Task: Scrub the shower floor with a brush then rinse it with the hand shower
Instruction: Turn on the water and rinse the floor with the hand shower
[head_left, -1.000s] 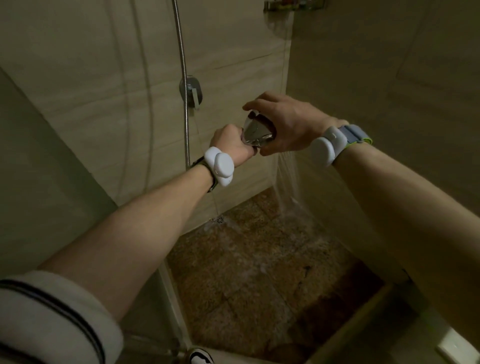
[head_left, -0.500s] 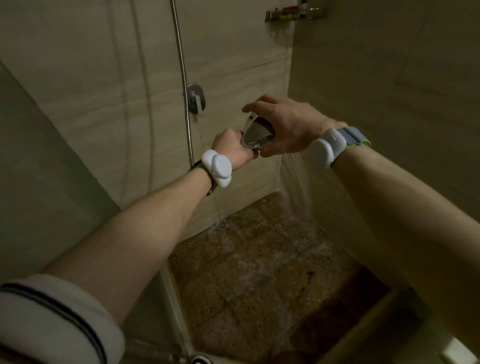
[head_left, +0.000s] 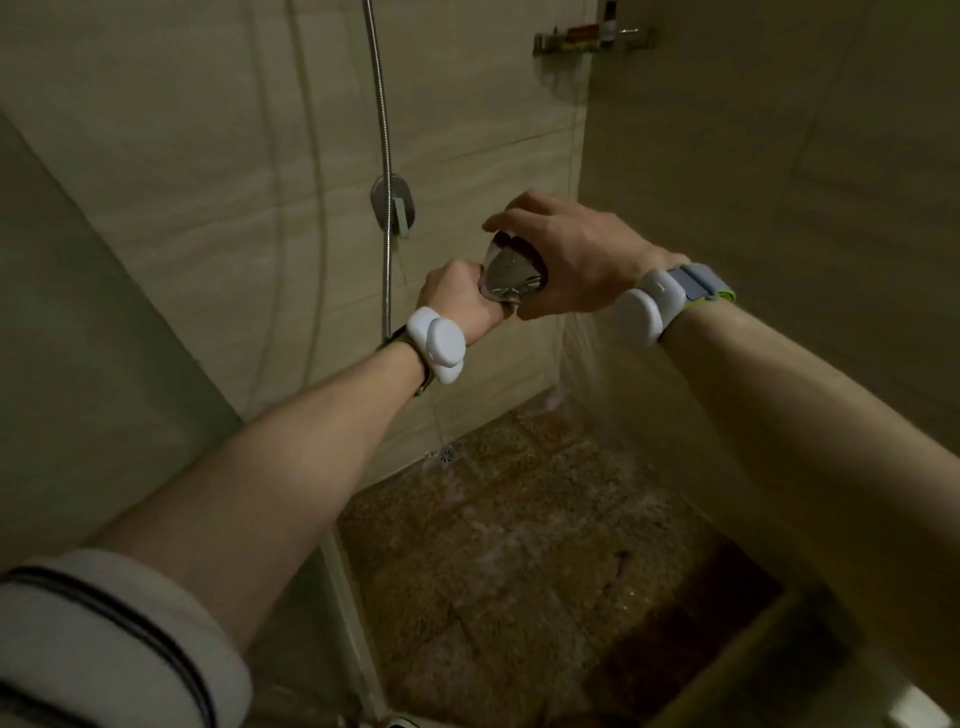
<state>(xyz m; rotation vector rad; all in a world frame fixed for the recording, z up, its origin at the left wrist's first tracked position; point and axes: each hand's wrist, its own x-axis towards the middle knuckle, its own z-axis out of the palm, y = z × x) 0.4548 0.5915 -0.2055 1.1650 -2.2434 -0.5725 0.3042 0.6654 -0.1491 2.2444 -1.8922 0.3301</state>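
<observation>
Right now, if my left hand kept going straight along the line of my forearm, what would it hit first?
Probably the tiled back wall. The left hand, gripping the hand shower, points up toward it, right of the valve. Depth is unclear.

Drain (head_left: 447, 456) at floor's (head_left: 519, 571) far-left corner — below mixer valve (head_left: 392, 203)

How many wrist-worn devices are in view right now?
2: one white wrist device on the left wrist, one with a blue strap on the right wrist. Both hands hold the hand shower.
</observation>
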